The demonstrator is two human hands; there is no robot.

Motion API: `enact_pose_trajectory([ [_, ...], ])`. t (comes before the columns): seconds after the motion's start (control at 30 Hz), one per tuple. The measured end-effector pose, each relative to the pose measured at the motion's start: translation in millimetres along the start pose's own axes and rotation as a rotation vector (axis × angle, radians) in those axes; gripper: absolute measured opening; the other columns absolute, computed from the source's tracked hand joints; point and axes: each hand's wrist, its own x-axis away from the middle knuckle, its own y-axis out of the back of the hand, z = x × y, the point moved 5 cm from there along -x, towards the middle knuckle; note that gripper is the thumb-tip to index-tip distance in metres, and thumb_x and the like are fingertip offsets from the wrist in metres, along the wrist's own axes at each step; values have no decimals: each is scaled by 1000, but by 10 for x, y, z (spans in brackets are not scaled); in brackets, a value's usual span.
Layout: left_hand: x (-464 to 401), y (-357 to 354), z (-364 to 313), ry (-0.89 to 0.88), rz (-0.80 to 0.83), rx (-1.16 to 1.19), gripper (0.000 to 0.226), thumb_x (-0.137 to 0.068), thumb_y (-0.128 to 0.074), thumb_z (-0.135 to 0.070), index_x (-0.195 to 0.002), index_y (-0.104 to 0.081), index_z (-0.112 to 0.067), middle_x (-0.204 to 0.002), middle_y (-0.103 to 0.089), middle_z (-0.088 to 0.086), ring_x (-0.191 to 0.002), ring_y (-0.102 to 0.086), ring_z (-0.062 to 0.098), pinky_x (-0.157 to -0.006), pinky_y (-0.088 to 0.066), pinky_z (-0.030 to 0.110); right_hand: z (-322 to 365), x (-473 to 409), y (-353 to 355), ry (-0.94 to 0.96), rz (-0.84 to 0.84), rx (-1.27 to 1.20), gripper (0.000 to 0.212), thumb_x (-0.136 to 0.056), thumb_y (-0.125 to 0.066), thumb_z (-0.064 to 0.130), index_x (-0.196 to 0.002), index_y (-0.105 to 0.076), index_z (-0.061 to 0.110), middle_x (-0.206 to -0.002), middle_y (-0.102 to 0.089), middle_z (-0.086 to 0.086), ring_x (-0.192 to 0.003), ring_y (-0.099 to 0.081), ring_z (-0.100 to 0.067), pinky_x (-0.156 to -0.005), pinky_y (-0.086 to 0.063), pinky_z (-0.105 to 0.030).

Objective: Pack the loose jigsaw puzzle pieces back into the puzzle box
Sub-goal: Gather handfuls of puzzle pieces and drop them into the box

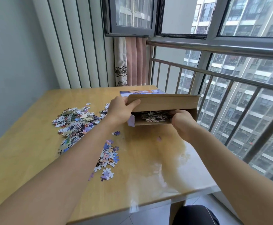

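The brown cardboard puzzle box lies on its side at the far right of the wooden table, its open end facing me. My left hand grips the raised top flap at its left corner. At the opening, my right hand has its fingers closed on a clump of puzzle pieces inside the box. A big pile of loose pieces lies left of the box. A smaller patch lies nearer me, partly under my left forearm. One stray piece sits below the box.
A metal railing and windows run along the table's right side. Pink curtains hang behind the far edge. My dark-clothed knee shows under the table's near right corner. A glossy reflection covers the table's right half.
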Motion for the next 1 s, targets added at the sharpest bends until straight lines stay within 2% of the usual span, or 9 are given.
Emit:
enact_pose_trajectory([
  [0.13,-4,0,-15,-8,5,-11,31,-94,-66,-38,-111,-74,-13,-98,-74,-4,-94,-68,15,-91,-54,36,125,159,12,327,125,562,58,-91,-36,-10,-143,-51,10,-138,-55,-7,-120,-51,-26,-84,-44,-24],
  [0.27,5,9,18,-2,-21,-1,31,-95,-65,-38,-114,-73,-14,-99,-73,-5,-95,-66,14,-83,-51,27,144,267,47,731,-4,829,50,-88,-50,-4,-135,-62,11,-133,-64,-6,-125,-56,-27,-103,-46,-36],
  [0.33,5,17,19,-7,-36,0,31,-95,-65,-37,-115,-72,-15,-99,-72,-6,-94,-65,14,-78,-46,22,54,284,7,824,20,966,46,-90,-54,4,-133,-63,16,-129,-67,-2,-119,-61,-26,-97,-51,-41],
  [0.4,-1,17,11,-12,-38,-2,31,-95,-64,-37,-115,-72,-16,-99,-72,-6,-94,-65,13,-76,-45,20,-60,302,-116,849,142,1122,48,-94,-61,23,-141,-53,22,-134,-62,1,-121,-58,-25,-94,-51,-39],
  [0.5,-6,3,13,-10,-30,-14,32,-95,-64,-38,-116,-72,-15,-101,-73,-5,-95,-65,15,-78,-46,23,-104,168,-243,816,227,1235,67,-95,-51,57,-153,-35,25,-151,-47,0,-135,-45,-25,-108,-38,-38],
  [0.6,2,-6,17,-15,-26,-23,33,-95,-64,-39,-116,-72,-14,-102,-73,-4,-96,-66,16,-80,-48,25,-45,-55,-299,733,263,1255,71,-91,-43,71,-151,-35,34,-146,-51,0,-128,-51,-24,-101,-43,-38],
  [0.7,16,-6,23,-15,-21,-23,32,-96,-63,-38,-116,-71,-14,-103,-72,-3,-96,-64,16,-79,-47,24,43,-87,-308,679,311,1127,57,-92,-51,62,-141,-49,32,-129,-62,3,-110,-58,-20,-89,-51,-35],
  [0.83,15,14,90,-11,-18,2,27,-96,-64,-36,-111,-72,-16,-101,-72,-3,-95,-65,16,-74,-46,19,4,254,-300,1009,219,1080,23,-93,-58,34,-109,-72,25,-104,-68,7,-94,-63,-17,-76,-53,-34],
  [1.0,21,-8,203,12,-31,9,28,-95,-64,-38,-108,-72,-15,-98,-73,1,-96,-66,18,-79,-49,24,-345,218,-76,825,202,1092,17,-85,-69,36,-95,-74,24,-93,-62,9,-86,-59,-18,-71,-53,-37],
])
